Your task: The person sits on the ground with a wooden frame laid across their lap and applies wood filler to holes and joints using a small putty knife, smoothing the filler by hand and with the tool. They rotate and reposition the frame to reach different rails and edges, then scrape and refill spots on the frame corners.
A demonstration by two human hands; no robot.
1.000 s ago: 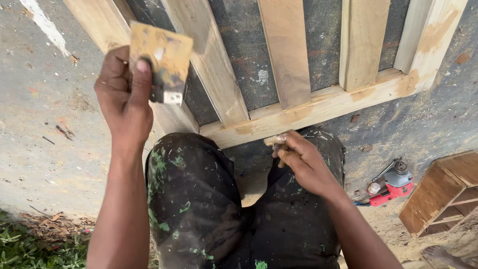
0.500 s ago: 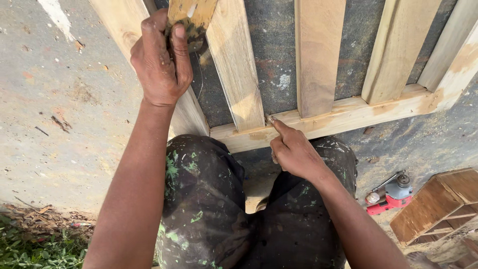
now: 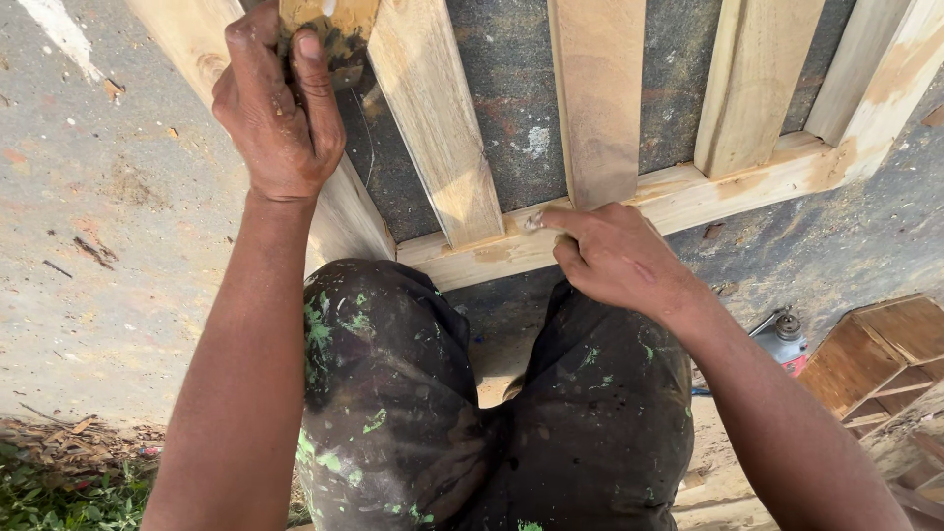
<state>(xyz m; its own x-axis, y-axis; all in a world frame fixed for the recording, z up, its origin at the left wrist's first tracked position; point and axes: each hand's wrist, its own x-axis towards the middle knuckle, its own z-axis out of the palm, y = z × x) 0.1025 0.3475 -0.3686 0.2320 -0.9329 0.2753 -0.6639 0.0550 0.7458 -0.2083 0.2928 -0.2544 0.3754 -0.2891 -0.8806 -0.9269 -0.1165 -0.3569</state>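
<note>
i see my left hand (image 3: 278,103) raised near the top edge of the view, fingers closed around a small flat scraper (image 3: 327,25) smeared with yellowish filler. only the lower part of the scraper shows, so i cannot tell how much filler sits on it. it hangs over the left slat (image 3: 433,118) of the wooden frame (image 3: 678,192), which lies flat on the concrete floor (image 3: 98,216) in front of my knees.

my right hand (image 3: 610,258) rests on the bottom rail (image 3: 492,254) of the frame, loosely curled, index finger stretched out and pressing on the wood near the joint where the middle slat (image 3: 600,108) meets the rail. it holds nothing that i can see.

risks as i judge them: the filler could drop off the scraper onto the dark floor between the slats, since the tool is held high and tilted. the finger on the rail is close to where the scraper might come down, so a careless stroke could scrape the knuckle. the frame seems to be held only by that one hand, so a hard push could make it slide on the floor. a power tool (image 3: 782,334) and a wooden crate (image 3: 885,359) sit near my right knee (image 3: 610,413), close enough to knock.
</note>
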